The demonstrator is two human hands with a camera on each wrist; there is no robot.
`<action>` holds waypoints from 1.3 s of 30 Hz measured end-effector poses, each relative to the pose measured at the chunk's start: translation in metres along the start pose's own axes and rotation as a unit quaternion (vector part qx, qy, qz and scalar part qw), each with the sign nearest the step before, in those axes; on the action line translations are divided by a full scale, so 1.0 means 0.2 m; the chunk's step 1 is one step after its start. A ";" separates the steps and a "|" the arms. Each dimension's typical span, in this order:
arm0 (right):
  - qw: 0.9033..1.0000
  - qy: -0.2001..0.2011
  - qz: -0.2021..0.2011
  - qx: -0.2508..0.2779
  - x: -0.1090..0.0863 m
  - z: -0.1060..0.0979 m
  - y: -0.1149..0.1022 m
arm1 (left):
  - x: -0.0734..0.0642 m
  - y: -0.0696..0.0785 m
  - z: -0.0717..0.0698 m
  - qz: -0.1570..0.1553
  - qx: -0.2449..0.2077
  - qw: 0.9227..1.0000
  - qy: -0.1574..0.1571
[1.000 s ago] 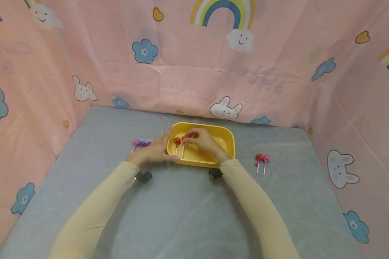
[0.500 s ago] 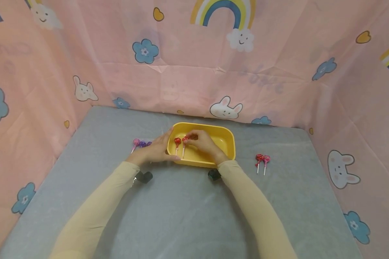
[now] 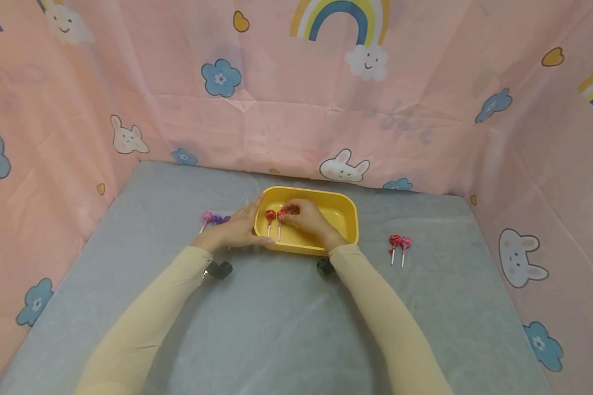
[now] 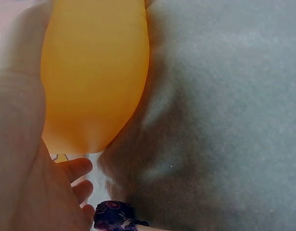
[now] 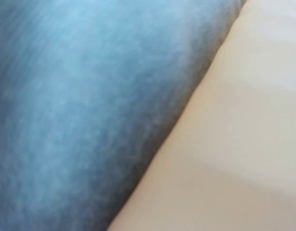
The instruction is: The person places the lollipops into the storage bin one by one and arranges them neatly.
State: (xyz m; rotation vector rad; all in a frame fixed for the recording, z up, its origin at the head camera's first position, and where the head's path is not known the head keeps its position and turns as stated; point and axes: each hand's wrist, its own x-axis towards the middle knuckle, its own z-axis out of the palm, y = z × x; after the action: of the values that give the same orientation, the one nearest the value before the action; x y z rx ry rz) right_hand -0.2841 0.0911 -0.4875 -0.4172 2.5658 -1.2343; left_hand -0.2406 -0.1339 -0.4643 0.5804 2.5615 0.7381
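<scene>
A yellow box (image 3: 348,219) sits toward the back of the table. My left hand (image 3: 233,227) spans its left end, with the thumb at the front rim and straight fingers along the side. In the left wrist view, the box wall (image 4: 95,77) is beside the palm and a dark purple lollipop (image 4: 114,215) lies near the fingertips. Inside the box, my right hand (image 3: 307,217) pinches a red lollipop (image 3: 279,230) near its head, stick toward the front. Another red lollipop (image 3: 270,214) lies just left of it. The right wrist view holds only a sleeve (image 5: 234,144) and grey cloth.
Left of the box, a pink lollipop (image 3: 207,216) and purple lollipops (image 3: 217,219) lie partly behind my left hand. A red lollipop (image 3: 394,241) and a pink one (image 3: 406,244) lie side by side at the right. Patterned pink cloth (image 3: 286,131) walls the grey table.
The right hand has lowered slightly, and its fingers have closed in around the head of the red lollipop. The left hand, the box and the other lollipops have stayed in place.
</scene>
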 end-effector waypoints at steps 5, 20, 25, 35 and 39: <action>1.000 -0.001 0.009 -0.009 0.00 0.01 -0.01 | -0.01 0.00 0.00 -0.005 -0.008 1.000 -0.003; 1.000 0.002 0.005 -0.001 0.00 0.02 0.01 | -0.01 0.00 0.00 -0.002 -0.011 1.000 0.001; 1.000 0.003 0.013 -0.003 0.00 0.02 0.01 | -0.01 0.00 0.01 -0.001 -0.010 1.000 0.005; 1.000 -0.001 0.009 -0.006 0.00 0.02 0.01 | -0.01 0.01 0.00 0.000 -0.010 1.000 0.007; 1.000 -0.003 0.013 -0.002 0.00 0.02 0.00 | -0.01 0.01 0.00 -0.001 -0.009 1.000 0.005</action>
State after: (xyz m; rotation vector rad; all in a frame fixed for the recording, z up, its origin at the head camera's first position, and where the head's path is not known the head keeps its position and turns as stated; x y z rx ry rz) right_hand -0.2827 0.0895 -0.4901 -0.3868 2.5602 -1.2168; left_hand -0.2386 -0.1330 -0.4623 0.5708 2.5615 0.7634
